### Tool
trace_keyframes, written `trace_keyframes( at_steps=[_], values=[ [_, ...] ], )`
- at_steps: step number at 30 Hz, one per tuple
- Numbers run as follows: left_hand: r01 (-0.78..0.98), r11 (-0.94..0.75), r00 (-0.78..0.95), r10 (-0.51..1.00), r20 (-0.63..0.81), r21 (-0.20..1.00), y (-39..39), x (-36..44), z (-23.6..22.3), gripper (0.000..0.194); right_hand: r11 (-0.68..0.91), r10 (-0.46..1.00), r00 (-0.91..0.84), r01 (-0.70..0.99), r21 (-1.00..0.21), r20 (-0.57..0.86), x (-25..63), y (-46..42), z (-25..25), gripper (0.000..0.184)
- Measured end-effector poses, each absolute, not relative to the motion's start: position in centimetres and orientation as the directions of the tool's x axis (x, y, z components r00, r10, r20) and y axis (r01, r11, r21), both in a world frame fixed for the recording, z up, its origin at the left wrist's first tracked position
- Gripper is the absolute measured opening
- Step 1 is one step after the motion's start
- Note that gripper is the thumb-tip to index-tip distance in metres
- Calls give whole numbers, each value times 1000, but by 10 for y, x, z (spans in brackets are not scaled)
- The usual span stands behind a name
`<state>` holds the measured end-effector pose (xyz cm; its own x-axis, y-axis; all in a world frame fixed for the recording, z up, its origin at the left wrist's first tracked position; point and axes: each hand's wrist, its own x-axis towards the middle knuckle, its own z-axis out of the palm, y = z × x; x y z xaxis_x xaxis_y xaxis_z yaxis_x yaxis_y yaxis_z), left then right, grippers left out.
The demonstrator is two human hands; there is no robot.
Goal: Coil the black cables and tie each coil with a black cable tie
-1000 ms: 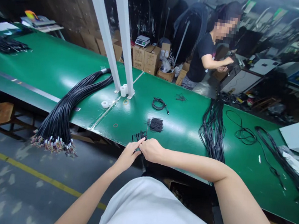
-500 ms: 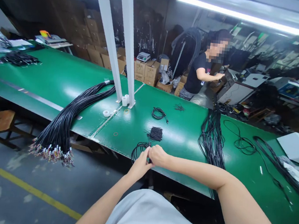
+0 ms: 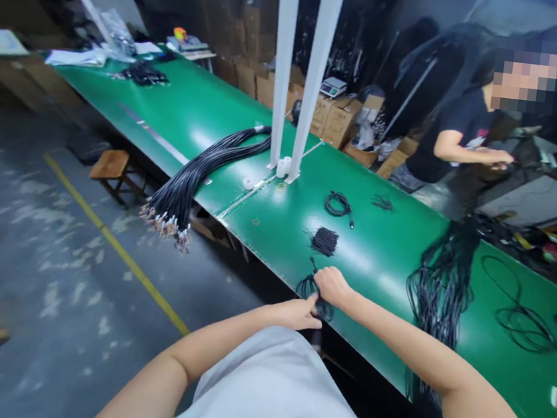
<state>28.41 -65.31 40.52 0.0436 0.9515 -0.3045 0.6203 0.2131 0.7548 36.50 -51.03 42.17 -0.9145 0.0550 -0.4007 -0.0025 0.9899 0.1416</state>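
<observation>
A small black cable coil is at the table's near edge, in front of my body. My right hand is closed round the coil, its knuckles upward. Beside it, my left hand reaches in from the left with thumb and finger apart, the fingertip at the coil's lower side. Just beyond my hands lies a pile of short black ties or wire pieces. Farther back rest another coiled black cable and a few thin black strands. My fingers hide part of the held coil.
A thick bundle of black cables hangs over the green table's near edge. More black cables lie to the right. White posts rise from the table. A co-worker stands across it. A wooden stool is at left.
The view has turned left, so the table appears shifted to the right. My hands, together before, have parted slightly; the left has opened and dropped below the right, which still grips the coil.
</observation>
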Motion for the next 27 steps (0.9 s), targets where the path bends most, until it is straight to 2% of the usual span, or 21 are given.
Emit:
trace_keyframes(
  at_steps=[1, 3, 5, 6, 7, 9, 11, 13, 16, 18, 21, 24, 25, 27],
  values=[
    [614, 160, 94, 958, -273, 773, -654, 281, 409, 34, 989, 57, -914, -2, 146, -401, 368, -508, 420, 22],
    [710, 116, -6, 987, -160, 694, -653, 268, 415, 30, 990, 42, -915, -17, 143, -402, 372, -507, 420, 25],
    [791, 171, -178, 983, -46, 587, -648, 252, 415, 46, 993, 6, -921, -40, 110, -389, 373, -512, 423, 26],
    [780, 210, -219, 974, -57, 590, -644, 247, 412, 52, 996, -5, -927, -36, 77, -376, 371, -515, 425, 26],
    [744, 253, -236, 965, -111, 619, -641, 244, 407, 49, 999, -3, -932, -17, 35, -362, 370, -519, 427, 26],
    [640, 371, -262, 929, -263, 673, -634, 245, 394, 25, 997, 42, -938, 62, -47, -344, 364, -523, 427, 26],
    [561, 457, -307, 889, -340, 690, -630, 254, 381, 23, 981, 134, -926, 176, -87, -353, 358, -525, 423, 25],
    [485, 479, -330, 875, -353, 732, -627, 265, 369, 21, 951, 245, -896, 296, -89, -370, 354, -523, 415, 24],
    [284, 483, -328, 861, -389, 829, -621, 277, 359, 20, 871, 415, -817, 484, -84, -400, 359, -521, 405, 29],
    [119, 472, -324, 850, -415, 873, -618, 285, 356, 24, 825, 473, -772, 557, -94, -425, 368, -519, 404, 36],
    [-80, 449, -368, 816, -445, 890, -613, 298, 357, 38, 750, 479, -752, 619, -234, -452, 386, -516, 407, 43],
    [-370, 347, -400, 778, -485, 862, -609, 307, 359, 35, 648, 480, -763, 641, -411, -434, 396, -510, 411, 42],
    [-474, 294, -403, 766, -502, 830, -608, 307, 359, 35, 659, 469, -779, 623, -421, -417, 397, -508, 411, 40],
    [-643, 203, -399, 735, -549, 739, -604, 299, 360, 35, 759, 404, -828, 541, -363, -389, 397, -505, 412, 34]
  ],
)
